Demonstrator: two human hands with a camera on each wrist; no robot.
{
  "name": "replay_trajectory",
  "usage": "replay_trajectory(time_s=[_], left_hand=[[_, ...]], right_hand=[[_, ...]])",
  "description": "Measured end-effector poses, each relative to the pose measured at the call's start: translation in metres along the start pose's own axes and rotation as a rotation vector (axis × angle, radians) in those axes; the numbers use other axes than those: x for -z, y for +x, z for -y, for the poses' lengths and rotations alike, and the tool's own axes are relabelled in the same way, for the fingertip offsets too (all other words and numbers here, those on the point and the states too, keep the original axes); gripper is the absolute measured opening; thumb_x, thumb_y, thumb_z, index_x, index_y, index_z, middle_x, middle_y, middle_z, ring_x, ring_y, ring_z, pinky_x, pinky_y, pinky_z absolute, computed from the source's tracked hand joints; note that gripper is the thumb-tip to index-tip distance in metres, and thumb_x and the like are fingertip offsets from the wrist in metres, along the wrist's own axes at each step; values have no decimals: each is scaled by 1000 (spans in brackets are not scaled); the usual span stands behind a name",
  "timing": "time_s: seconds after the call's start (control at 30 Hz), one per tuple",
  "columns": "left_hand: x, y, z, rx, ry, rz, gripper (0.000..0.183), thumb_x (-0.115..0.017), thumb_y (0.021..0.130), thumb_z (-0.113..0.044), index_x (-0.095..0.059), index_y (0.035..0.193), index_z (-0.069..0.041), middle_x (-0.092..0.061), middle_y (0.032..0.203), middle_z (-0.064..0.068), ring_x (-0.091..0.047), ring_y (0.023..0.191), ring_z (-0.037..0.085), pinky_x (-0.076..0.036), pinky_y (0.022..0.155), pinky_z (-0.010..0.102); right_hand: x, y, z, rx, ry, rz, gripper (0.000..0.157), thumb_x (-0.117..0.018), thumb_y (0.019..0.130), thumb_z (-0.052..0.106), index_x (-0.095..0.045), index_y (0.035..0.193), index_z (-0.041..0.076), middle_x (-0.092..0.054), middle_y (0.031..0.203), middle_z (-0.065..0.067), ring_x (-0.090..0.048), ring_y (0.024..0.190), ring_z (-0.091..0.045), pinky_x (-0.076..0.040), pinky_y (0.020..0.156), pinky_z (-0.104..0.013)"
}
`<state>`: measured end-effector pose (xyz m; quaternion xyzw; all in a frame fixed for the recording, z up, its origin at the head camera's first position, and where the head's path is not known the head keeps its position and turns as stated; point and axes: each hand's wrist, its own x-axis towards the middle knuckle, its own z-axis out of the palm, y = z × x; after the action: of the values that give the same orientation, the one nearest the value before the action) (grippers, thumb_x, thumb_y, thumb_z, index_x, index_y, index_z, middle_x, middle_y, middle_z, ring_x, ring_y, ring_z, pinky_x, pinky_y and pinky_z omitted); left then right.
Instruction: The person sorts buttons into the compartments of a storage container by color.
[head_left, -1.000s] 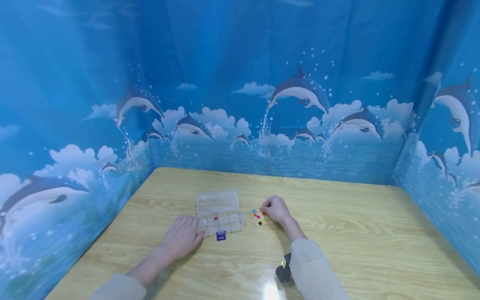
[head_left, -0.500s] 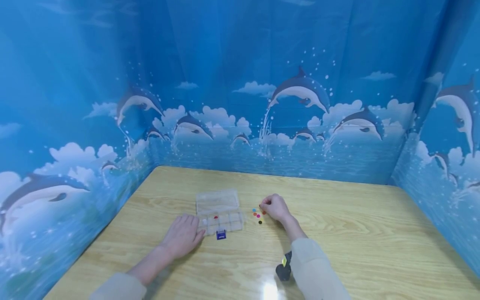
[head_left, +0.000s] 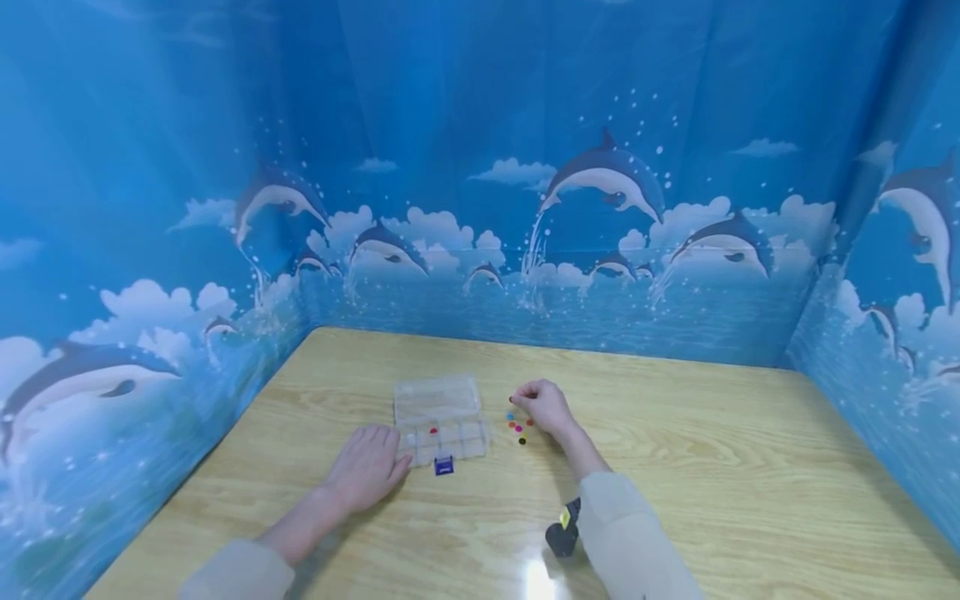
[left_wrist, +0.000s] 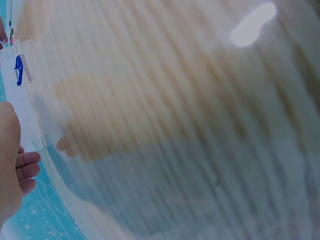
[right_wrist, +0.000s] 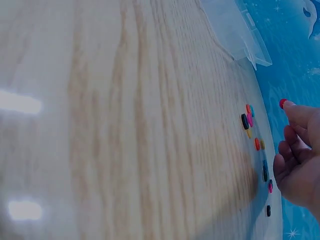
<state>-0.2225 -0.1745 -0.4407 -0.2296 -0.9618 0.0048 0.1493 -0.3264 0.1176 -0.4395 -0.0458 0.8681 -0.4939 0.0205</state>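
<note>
Red disc [right_wrist: 283,103] in the fingertip pinch of the right hand [head_left: 546,407]

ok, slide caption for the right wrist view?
Right grip pinches a red disc near loose colored discs on a wood-grain table, clear plastic box nearby.

Over there, plain cream sleeves [head_left: 633,533], loose at the ends, with left hand [head_left: 366,471] and right hand [head_left: 547,410] bare

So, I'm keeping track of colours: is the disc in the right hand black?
No, the right wrist view shows the right hand pinching a red disc.
</note>
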Motion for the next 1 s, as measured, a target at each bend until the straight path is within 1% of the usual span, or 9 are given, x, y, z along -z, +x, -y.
replay_trajectory(time_s=[0.1, 0.17, 0.23, 0.4, 0.53, 0.63, 0.77, 0.9, 1.0], left_hand=[[0, 0, 0, 0, 3, -2, 35, -53, 92, -34, -52, 95, 0, -53, 88, 11, -51, 88, 27, -43, 84, 42], [0, 0, 0, 1, 3, 0, 35, -53, 92, -34, -52, 94, 0, -53, 88, 11, -51, 88, 27, -43, 84, 42], [1, 0, 0, 2, 4, 2, 35, -52, 92, -35, -52, 95, 0, -53, 88, 11, -51, 88, 27, -43, 84, 42], [1, 0, 0, 5, 9, 6, 36, -52, 92, -35, -53, 95, 0, -54, 90, 12, -52, 90, 27, -43, 85, 42], [2, 0, -1, 8, 6, 8, 36, -52, 92, -35, -53, 95, 1, -54, 91, 12, -52, 90, 28, -43, 85, 42], [2, 0, -1, 8, 8, 9, 36, -52, 92, -35, -53, 96, 1, -54, 91, 13, -52, 90, 28, -42, 86, 43], [2, 1, -2, 9, 11, 13, 36, -51, 92, -35, -53, 97, 2, -54, 91, 14, -52, 91, 29, -42, 86, 43], [3, 0, -2, 13, 3, 18, 37, -51, 92, -35, -53, 97, 2, -55, 93, 14, -52, 93, 30, -41, 88, 44], [2, 0, -2, 17, 0, 22, 36, -51, 92, -35, -53, 97, 1, -55, 93, 14, -52, 93, 30, -41, 88, 44]], right_hand=[[-3, 0, 4, 10, 27, 11, 11, -62, 89, 13, -66, 87, 3, -59, 86, -7, -48, 60, -15, -43, 56, -28], [-5, -1, 7, 21, 41, 20, 11, -62, 89, 12, -65, 86, 3, -59, 82, -7, -46, 56, -14, -42, 54, -27], [-7, -2, 9, 34, 50, 29, 11, -61, 89, 12, -65, 86, 3, -59, 80, -6, -47, 58, -13, -42, 55, -27], [-12, -2, 14, 72, 79, 59, 10, -60, 90, 13, -64, 88, 4, -59, 84, -5, -51, 68, -16, -44, 60, -28], [-16, -2, 21, 116, 95, 75, 9, -60, 90, 12, -64, 89, 3, -60, 84, -5, -51, 70, -16, -45, 61, -28], [-20, -3, 26, 130, 99, 75, 9, -61, 89, 12, -65, 89, 3, -60, 84, -4, -51, 71, -14, -44, 61, -28], [-27, -3, 30, 163, 100, 68, 9, -62, 89, 11, -65, 86, 3, -60, 81, -3, -50, 68, -13, -42, 59, -27], [-34, -5, 34, 199, 115, 73, 9, -62, 88, 8, -64, 84, 1, -61, 81, -4, -51, 72, -13, -43, 64, -28], [-38, -7, 38, 195, 131, 89, 8, -62, 87, 7, -64, 85, 0, -61, 83, -5, -53, 75, -15, -45, 67, -29]])
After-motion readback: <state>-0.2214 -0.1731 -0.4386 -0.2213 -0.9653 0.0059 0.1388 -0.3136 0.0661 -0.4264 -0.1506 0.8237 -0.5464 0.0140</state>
